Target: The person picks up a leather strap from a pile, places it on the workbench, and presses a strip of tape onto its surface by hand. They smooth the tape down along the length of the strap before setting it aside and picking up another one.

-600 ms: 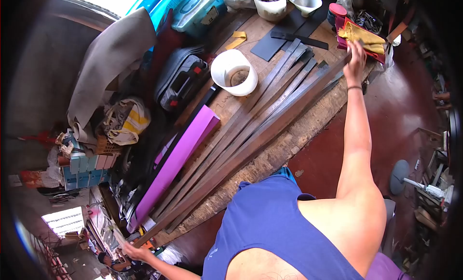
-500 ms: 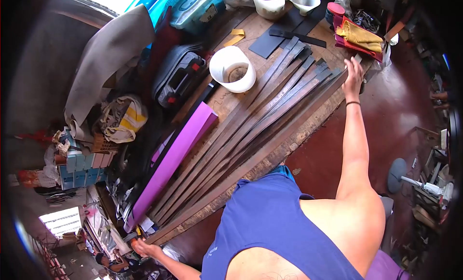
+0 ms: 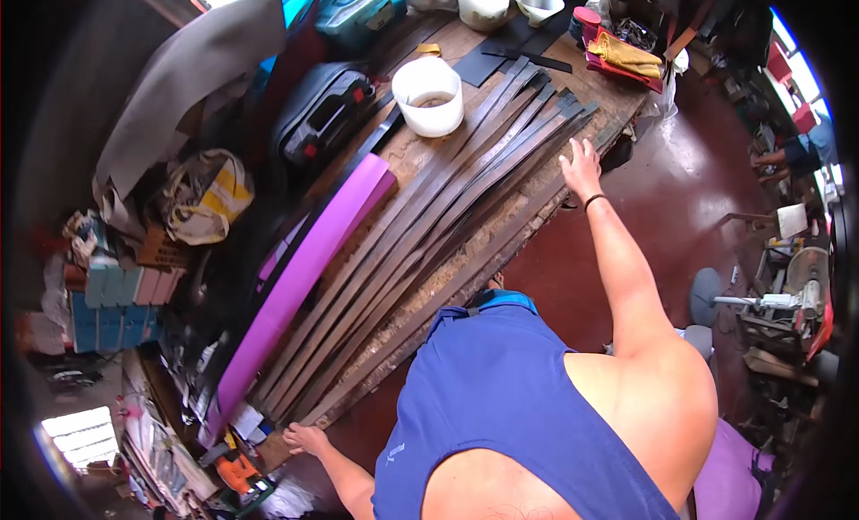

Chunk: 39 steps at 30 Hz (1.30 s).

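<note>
A long brown strip (image 3: 412, 336) lies along the front edge of the workbench (image 3: 617, 104). My left hand (image 3: 307, 439) is closed at its lower-left end, and my right hand (image 3: 582, 169) grips its upper-right end with fingers partly spread. Behind it, a fanned bundle of long dark strips (image 3: 420, 216) rests on the bench, with bare wood between bundle and strip. A curved purple sheet (image 3: 304, 278) lies left of the bundle. The exact fingertip contact is too small to make out.
A white tub (image 3: 428, 113), two white bowls, a black case (image 3: 322, 113) and yellow cloth (image 3: 626, 55) sit on or around the bench. An orange tool (image 3: 237, 471) is at lower left. A fan (image 3: 807, 274) stands at right; a person (image 3: 810, 149) is at far right.
The front strip has shifted away from the bundle toward my body, widening the strip of bare wood between them. Both hands moved with it; my right hand is lower and further left. The view has shifted.
</note>
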{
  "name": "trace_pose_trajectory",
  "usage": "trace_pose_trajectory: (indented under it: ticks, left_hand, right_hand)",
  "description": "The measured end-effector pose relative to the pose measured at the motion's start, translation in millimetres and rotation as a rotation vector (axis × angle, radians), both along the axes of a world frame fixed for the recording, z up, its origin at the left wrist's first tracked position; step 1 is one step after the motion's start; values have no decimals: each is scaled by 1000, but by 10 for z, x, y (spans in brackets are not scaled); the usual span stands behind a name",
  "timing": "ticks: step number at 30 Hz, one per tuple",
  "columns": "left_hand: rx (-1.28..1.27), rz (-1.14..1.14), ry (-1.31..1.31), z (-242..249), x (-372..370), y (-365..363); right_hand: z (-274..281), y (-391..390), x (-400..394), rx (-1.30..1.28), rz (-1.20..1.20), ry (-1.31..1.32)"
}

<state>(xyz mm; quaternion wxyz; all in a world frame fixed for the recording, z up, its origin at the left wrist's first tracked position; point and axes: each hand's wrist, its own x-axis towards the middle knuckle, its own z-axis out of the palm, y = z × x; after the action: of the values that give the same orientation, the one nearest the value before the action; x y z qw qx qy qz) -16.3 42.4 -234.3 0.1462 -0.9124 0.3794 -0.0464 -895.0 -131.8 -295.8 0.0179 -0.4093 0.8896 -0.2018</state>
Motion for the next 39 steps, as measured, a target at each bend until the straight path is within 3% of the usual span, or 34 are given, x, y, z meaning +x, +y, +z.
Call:
trace_pose_trajectory:
  ticks: [3, 8, 23, 26, 29, 34, 37, 39]
  left_hand:
    - [33, 19, 42, -216, 228, 139]
    - [-66, 63, 101, -491, 436, 321]
    - [-476, 26, 379, -739, 801, 651]
    - [-565, -24, 456, -979, 1036, 672]
    - [-459, 158, 258, -625, 665, 455]
    - [-546, 377, 87, -628, 122, 324]
    - [-669, 409, 14, -1046, -419, 449]
    - [-620, 544, 53, -1017, -1126, 387]
  right_hand:
    - [55, 197, 506, 55, 16, -45]
    - [-260, 472, 1154, 365, 151, -46]
    - [-362, 496, 1413, 358, 157, -7]
    - [-320, 467, 1421, 310, 147, 46]
    - [-251, 350, 1381, 169, 174, 77]
    - [218, -136, 1714, -173, 583, -90]
    - [508, -487, 2059, -286, 873, -304]
    - [698, -763, 2301, -316, 1014, -409]
